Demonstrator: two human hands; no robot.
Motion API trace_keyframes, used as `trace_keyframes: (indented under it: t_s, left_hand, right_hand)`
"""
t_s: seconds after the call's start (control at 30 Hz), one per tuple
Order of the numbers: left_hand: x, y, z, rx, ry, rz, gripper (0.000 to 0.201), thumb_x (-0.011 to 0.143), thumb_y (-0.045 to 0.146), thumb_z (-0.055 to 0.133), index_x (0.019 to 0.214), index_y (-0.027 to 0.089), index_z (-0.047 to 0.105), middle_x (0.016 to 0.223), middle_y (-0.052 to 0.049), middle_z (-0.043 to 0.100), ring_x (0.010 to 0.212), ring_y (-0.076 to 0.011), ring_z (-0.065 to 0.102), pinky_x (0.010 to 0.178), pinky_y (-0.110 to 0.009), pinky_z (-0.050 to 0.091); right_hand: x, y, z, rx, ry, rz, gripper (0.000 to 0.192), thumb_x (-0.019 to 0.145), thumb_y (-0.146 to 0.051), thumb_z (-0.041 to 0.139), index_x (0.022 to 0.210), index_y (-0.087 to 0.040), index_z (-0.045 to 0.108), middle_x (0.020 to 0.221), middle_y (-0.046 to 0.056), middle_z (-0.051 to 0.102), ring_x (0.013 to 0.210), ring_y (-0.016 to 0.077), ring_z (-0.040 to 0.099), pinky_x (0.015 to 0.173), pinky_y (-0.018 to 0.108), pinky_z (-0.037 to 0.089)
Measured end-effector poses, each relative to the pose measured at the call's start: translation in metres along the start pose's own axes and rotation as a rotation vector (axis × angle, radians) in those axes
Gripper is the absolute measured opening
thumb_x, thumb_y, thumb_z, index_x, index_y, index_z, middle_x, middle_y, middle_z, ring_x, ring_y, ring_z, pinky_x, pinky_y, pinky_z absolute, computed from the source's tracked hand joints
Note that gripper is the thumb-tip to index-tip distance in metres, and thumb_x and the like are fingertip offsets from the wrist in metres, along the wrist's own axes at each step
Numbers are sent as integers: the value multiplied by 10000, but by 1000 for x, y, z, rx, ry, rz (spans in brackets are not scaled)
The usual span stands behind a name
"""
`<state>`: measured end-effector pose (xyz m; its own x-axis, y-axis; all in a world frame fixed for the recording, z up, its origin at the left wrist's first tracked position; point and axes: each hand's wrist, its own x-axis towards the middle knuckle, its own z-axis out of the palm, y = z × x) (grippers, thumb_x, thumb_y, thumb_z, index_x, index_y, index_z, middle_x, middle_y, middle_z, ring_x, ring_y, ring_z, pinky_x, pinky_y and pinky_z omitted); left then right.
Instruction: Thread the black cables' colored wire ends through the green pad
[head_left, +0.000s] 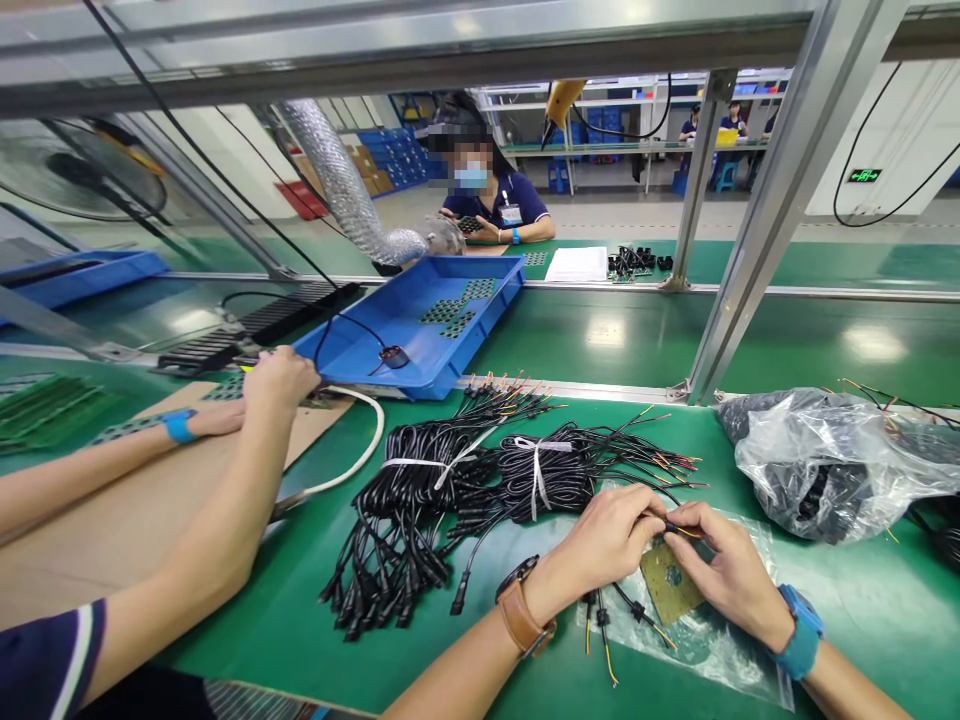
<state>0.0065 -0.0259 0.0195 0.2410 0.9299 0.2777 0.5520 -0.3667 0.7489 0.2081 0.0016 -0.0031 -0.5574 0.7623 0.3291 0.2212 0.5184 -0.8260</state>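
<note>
My left hand, below a watch with a brown strap, pinches a thin black cable. Facing it, my right hand, with a blue band at the wrist, grips the same cable near its yellow and orange wire ends. Under my fingers a brownish square plate with a round mark rests on a clear plastic bag. Short cable ends with bare coloured wires lie just below my left hand. Two tied bundles of black cables, a nearer one and a farther-left one, lie beyond it.
A bulky clear bag of black parts lies at the right. Behind the bundles stands a blue tray with green circuit boards. A co-worker's arms reach in at the left; another person sits opposite. A metal post rises ahead.
</note>
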Motion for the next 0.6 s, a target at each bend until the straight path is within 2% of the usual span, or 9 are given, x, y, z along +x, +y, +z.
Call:
trace_keyframes:
  t_s: [0.17,0.43,0.6]
  left_hand:
    - [1,-1,-6,14,-50,-21,114,907,121,565,854,175,650,819,-23,691,737,-163,617,705,-260,441]
    - [-2,-10,7,-14,3,-47,155,851,61,548,762,169,616,714,-3,650,652,-144,561,638,-250,370]
    - [-1,-7,7,-6,-11,-68,159,869,67,555,773,168,632,723,-3,659,658,-146,572,646,-252,379]
  right_hand:
    - [-2,6,0,-27,-14,-3,61,1012,-241,584,1045,-228,633,997,49,722,878,199,702,768,284,556]
    - [-1,4,5,21,0,-71,72,1017,-196,578,1027,-247,629,959,12,711,848,164,684,762,248,529]
    - [2,4,7,45,-9,-54,71,1012,-200,582,1014,-236,644,929,8,719,795,156,681,734,243,523]
